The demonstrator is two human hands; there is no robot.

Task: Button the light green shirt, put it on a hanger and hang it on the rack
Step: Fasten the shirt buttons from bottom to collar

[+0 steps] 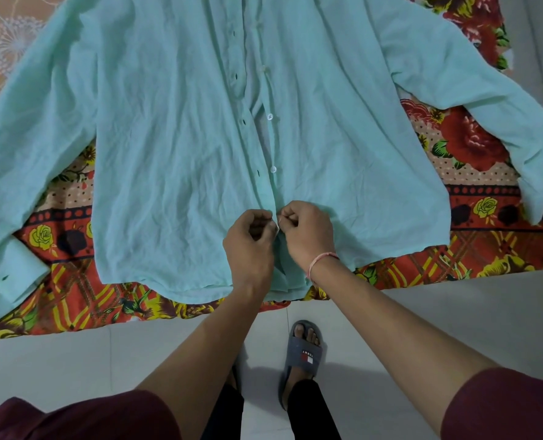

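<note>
**Floral bedspread, lowest button in hand**

Floral bedspread (473,147) covers the surface where the light green shirt (175,128) lies spread flat, front up and sleeves out. Its hem is toward the person, who stands on a pale tiled floor (422,312). The left hand (251,246) pinches the buttonhole edge of the front opening near the hem. The right hand (308,233) pinches the button edge opposite, both with curled fingers. Whether that lowest button is through cannot be told. Just above, a white button (273,169) sits clear of its dark buttonhole (258,173), and the higher ones look open too. Buttoning seems barely begun, and no hanger or rack is in view.
</note>
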